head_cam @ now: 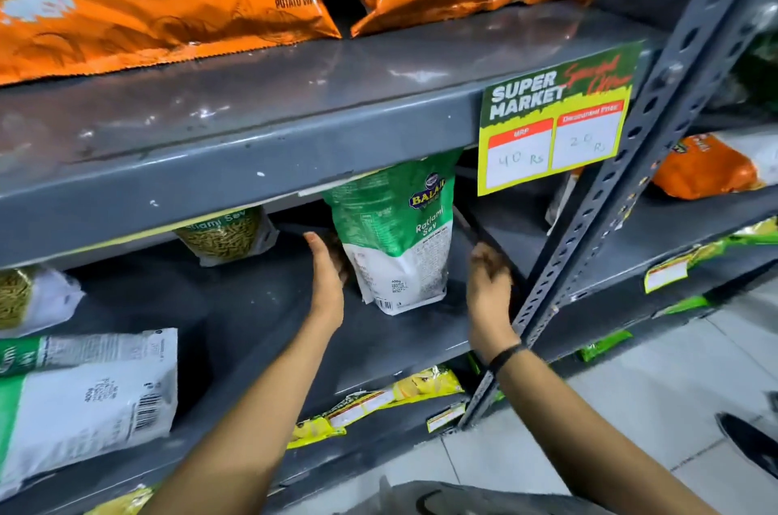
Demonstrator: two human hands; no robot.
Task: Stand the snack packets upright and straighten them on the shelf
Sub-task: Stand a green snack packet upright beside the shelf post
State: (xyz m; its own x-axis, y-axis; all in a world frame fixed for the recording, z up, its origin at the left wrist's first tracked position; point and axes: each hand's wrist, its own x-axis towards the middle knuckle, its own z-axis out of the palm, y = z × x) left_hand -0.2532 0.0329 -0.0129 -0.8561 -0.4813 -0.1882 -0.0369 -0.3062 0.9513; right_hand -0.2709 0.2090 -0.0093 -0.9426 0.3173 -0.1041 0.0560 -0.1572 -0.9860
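Loosely flanked by both hands, an upright green-and-white plastic sev packet [398, 236] is seen on the grey metal shelf [235, 316]. It is touched at its lower side by the left hand [326, 268], fingers extended, not closed around it. Just to its other side, the right hand [488, 283] is held apart, fingers curled, gripping nothing. Left of the grip, a second green-and-white packet [84, 392] lies flat.
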